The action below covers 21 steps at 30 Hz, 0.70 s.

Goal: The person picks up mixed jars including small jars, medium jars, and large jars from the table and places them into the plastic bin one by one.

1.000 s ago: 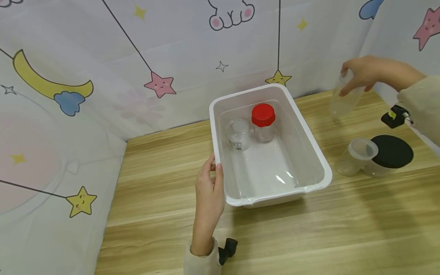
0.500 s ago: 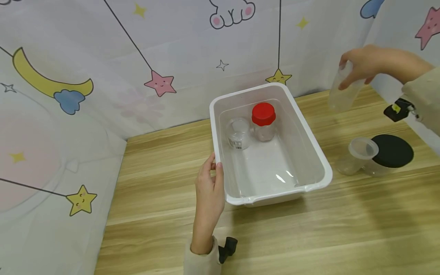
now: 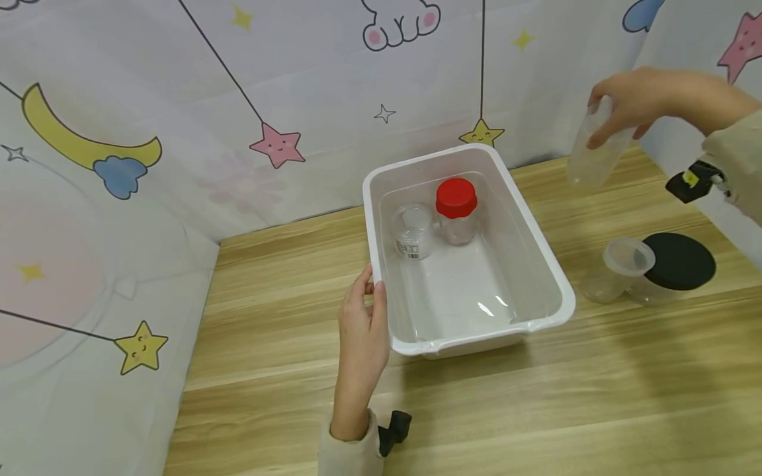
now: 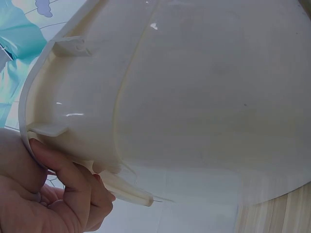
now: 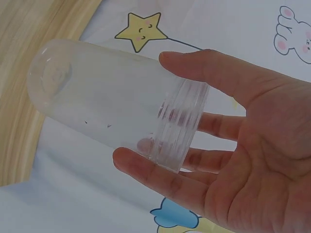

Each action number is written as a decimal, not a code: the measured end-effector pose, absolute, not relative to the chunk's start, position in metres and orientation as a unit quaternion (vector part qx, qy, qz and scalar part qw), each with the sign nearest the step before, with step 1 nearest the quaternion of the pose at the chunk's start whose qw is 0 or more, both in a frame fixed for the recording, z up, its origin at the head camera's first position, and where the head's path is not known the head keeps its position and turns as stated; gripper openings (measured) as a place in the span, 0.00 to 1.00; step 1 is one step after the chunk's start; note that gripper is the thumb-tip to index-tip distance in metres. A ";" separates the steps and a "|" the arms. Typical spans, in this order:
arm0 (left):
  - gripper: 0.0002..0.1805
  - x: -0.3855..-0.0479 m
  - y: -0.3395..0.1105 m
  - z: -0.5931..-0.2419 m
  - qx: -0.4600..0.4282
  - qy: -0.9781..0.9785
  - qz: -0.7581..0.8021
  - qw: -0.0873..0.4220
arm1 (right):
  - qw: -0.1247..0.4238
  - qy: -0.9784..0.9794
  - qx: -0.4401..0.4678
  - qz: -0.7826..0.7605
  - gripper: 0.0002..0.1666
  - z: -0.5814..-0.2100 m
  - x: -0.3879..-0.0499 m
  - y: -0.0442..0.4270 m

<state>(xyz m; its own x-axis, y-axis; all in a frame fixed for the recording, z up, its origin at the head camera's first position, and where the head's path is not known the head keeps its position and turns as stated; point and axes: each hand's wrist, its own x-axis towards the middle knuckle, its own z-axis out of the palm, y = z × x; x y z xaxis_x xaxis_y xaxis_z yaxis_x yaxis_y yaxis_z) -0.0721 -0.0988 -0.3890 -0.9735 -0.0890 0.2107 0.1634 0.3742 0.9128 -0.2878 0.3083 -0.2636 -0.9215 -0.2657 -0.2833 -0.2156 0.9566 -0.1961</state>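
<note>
My left hand [image 3: 363, 330] grips the left rim of a white plastic basin [image 3: 461, 297], thumb inside view at the edge and fingers curled under it in the left wrist view. My right hand [image 3: 639, 99] holds a clear, frosted plastic jar [image 5: 97, 92] at the far right, above the table. Thumb and fingers pinch it around its ribbed end, and its rounded end points away from the palm. Within the basin stand a clear jar with a red lid [image 3: 456, 198] and a clear round container with a barcode label [image 3: 413, 241].
Right of the basin, a small clear container with a translucent lid [image 3: 628, 258] stands beside a wider clear jar with a black lid [image 3: 681, 261]. They are on the wood-patterned table [image 3: 268, 317]. A printed cloth wall [image 3: 321, 86] borders the back and left.
My right hand has risen with the frosted jar, lifting it higher above the table. The left hand and the basin have stayed in place.
</note>
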 end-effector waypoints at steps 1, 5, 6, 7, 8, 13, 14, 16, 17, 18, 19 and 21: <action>0.24 -0.072 -0.099 -0.389 -0.023 -0.821 -0.559 0.113 | 0.157 0.976 -0.123 -0.082 0.44 -0.264 -0.288 0.309; 0.24 -0.072 -0.099 -0.390 -0.024 -0.820 -0.560 0.111 | 0.160 0.975 -0.126 -0.085 0.45 -0.264 -0.291 0.311; 0.24 -0.071 -0.099 -0.391 -0.025 -0.820 -0.561 0.110 | 0.161 0.975 -0.129 -0.084 0.46 -0.264 -0.291 0.311; 0.25 -0.071 -0.099 -0.391 -0.025 -0.820 -0.561 0.111 | 0.161 0.975 -0.130 -0.084 0.46 -0.264 -0.292 0.311; 0.24 -0.071 -0.099 -0.391 -0.024 -0.820 -0.562 0.111 | 0.161 0.975 -0.130 -0.084 0.46 -0.264 -0.292 0.311; 0.24 -0.071 -0.098 -0.391 -0.026 -0.818 -0.563 0.114 | 0.161 0.974 -0.132 -0.084 0.46 -0.264 -0.293 0.310; 0.24 -0.070 -0.098 -0.391 -0.026 -0.818 -0.563 0.114 | 0.161 0.974 -0.133 -0.085 0.47 -0.264 -0.293 0.310; 0.24 -0.070 -0.097 -0.391 -0.025 -0.819 -0.562 0.114 | 0.160 0.974 -0.135 -0.083 0.47 -0.263 -0.293 0.309; 0.24 -0.070 -0.097 -0.391 -0.024 -0.819 -0.561 0.114 | 0.159 0.974 -0.136 -0.082 0.47 -0.263 -0.293 0.308; 0.24 -0.070 -0.097 -0.391 -0.024 -0.820 -0.561 0.114 | 0.158 0.974 -0.138 -0.082 0.47 -0.262 -0.293 0.308; 0.24 -0.070 -0.097 -0.391 -0.023 -0.819 -0.561 0.114 | 0.158 0.974 -0.139 -0.081 0.47 -0.261 -0.293 0.308; 0.24 -0.070 -0.097 -0.391 -0.023 -0.819 -0.562 0.114 | 0.158 0.974 -0.142 -0.081 0.47 -0.260 -0.294 0.307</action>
